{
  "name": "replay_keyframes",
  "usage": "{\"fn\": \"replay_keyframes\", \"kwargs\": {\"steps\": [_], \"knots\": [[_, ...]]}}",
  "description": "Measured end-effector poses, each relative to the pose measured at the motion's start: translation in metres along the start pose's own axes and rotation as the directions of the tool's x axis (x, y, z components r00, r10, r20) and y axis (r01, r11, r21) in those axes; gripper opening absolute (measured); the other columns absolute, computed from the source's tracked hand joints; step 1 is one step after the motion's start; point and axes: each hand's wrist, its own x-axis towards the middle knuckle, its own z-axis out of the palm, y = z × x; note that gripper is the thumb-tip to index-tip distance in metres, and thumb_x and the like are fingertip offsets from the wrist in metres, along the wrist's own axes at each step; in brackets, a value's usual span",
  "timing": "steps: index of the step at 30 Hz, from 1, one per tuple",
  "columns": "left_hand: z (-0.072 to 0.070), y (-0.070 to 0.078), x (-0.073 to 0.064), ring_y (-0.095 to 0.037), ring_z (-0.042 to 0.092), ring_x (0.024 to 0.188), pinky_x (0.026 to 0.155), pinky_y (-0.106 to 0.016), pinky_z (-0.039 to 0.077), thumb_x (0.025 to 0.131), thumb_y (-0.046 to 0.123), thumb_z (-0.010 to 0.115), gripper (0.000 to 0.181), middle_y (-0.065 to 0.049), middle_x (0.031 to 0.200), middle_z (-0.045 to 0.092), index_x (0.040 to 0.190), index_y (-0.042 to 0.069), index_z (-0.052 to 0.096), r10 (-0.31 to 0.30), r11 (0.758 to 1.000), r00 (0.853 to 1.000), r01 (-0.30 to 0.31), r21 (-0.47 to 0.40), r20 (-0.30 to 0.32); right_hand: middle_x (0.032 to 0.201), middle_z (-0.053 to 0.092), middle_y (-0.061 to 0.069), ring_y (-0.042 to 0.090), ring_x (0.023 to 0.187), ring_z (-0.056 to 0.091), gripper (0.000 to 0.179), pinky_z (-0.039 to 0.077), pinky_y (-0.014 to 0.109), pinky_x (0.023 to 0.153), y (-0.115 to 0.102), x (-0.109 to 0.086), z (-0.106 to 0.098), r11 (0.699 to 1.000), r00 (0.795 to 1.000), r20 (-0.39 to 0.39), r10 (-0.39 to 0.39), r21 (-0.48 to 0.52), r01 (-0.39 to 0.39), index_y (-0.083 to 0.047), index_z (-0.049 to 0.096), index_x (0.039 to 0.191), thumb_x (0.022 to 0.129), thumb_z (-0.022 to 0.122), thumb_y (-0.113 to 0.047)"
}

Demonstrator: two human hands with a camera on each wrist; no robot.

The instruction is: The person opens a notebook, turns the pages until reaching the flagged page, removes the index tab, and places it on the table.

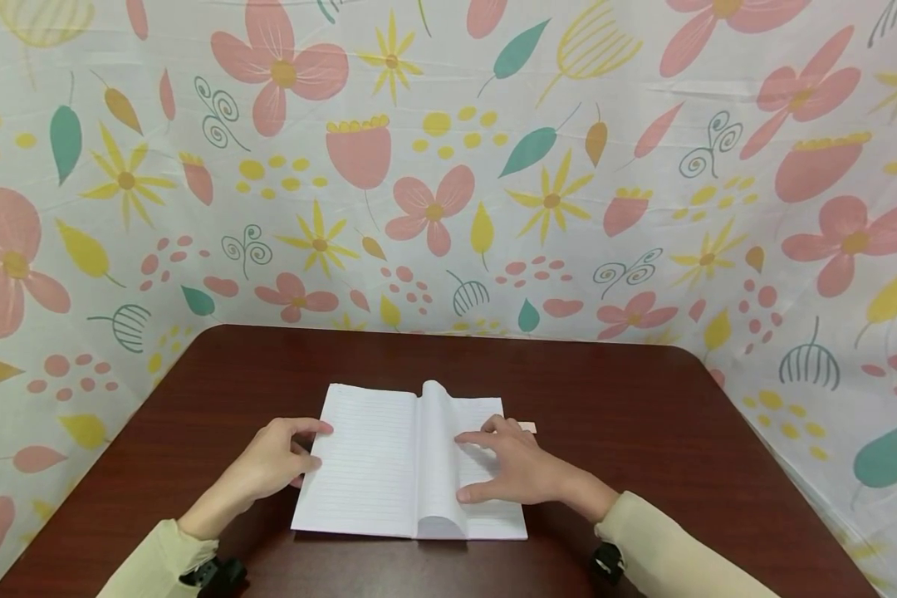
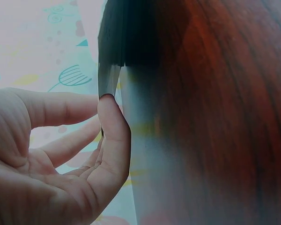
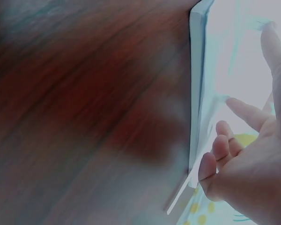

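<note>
An open notebook (image 1: 370, 465) with lined white pages lies on the table. My left hand (image 1: 272, 457) grips its left edge; in the left wrist view, that hand (image 2: 79, 150) has its fingers bent around the edge. A page or a few pages (image 1: 438, 465) stand curled up near the spine, the bend facing right. My right hand (image 1: 519, 465) is over the right-hand page, its thumb and index finger apart and touching the curled paper. The right wrist view shows this hand (image 3: 253, 159) with thumb and index finger extended beside the notebook's edge (image 3: 196, 89), other fingers loosely bent.
A small pale tab (image 1: 527, 427) sticks out past the notebook's right side. The dark brown wooden table (image 1: 605, 399) has rounded far corners. Behind it hangs a white cloth (image 1: 433, 149) printed with flowers and leaves. Dark wrist devices sit by both sleeves.
</note>
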Motion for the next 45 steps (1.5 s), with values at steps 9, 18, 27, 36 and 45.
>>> {"fn": "replay_keyframes", "kwargs": {"steps": [9,18,27,36,45], "knots": [[0.000,0.000,0.000,-0.021,0.065,0.068,0.061,-0.039,0.058,0.087,-0.008,0.075,0.042,-0.019,0.123,0.064,0.127,0.002,0.072,-0.015,1.000,1.000,0.015,0.001,0.004,0.125,0.058,0.007,0.025,0.116,0.049,0.081,0.043,0.048,0.092,-0.004,0.005,0.001,0.995,1.000,0.023,-0.004,0.099,0.002,-0.015,0.058,0.151,0.086,0.083,-0.057],[-0.001,0.001,-0.001,-0.021,0.067,0.072,0.062,-0.039,0.059,0.086,-0.009,0.075,0.042,-0.019,0.120,0.064,0.127,0.001,0.072,-0.008,1.000,1.000,0.008,-0.013,0.006,0.132,0.067,0.003,0.023,0.119,0.060,0.076,0.047,0.043,0.094,-0.004,0.006,-0.003,0.945,0.998,0.039,-0.047,0.327,0.032,-0.012,0.050,0.156,0.094,0.081,-0.041],[-0.001,0.001,-0.001,-0.022,0.066,0.070,0.062,-0.039,0.059,0.087,-0.008,0.075,0.042,-0.019,0.121,0.064,0.127,0.001,0.072,-0.011,1.000,1.000,0.011,-0.012,0.007,0.134,0.067,0.007,0.034,0.102,0.054,0.072,0.046,0.031,0.070,-0.011,0.006,-0.008,0.912,0.999,-0.031,-0.016,0.409,0.027,-0.012,0.054,0.154,0.092,0.084,-0.034],[-0.001,0.001,0.000,-0.021,0.066,0.071,0.062,-0.039,0.059,0.087,-0.008,0.075,0.041,-0.019,0.122,0.063,0.127,0.001,0.072,-0.004,1.000,1.000,0.004,-0.018,0.009,0.132,0.066,0.004,0.026,0.098,0.055,0.060,0.043,0.036,0.077,-0.021,0.014,-0.008,0.900,0.994,-0.106,-0.032,0.430,0.075,-0.013,0.061,0.148,0.095,0.082,-0.030],[0.000,0.001,0.000,-0.022,0.065,0.067,0.061,-0.039,0.057,0.087,-0.007,0.076,0.041,-0.017,0.121,0.065,0.127,0.003,0.072,-0.016,1.000,1.000,0.016,-0.004,0.004,0.129,0.068,0.000,0.025,0.097,0.056,0.057,0.044,0.030,0.069,-0.033,0.028,-0.006,0.905,0.989,-0.135,-0.053,0.413,0.105,-0.014,0.064,0.146,0.095,0.081,-0.032]]}}
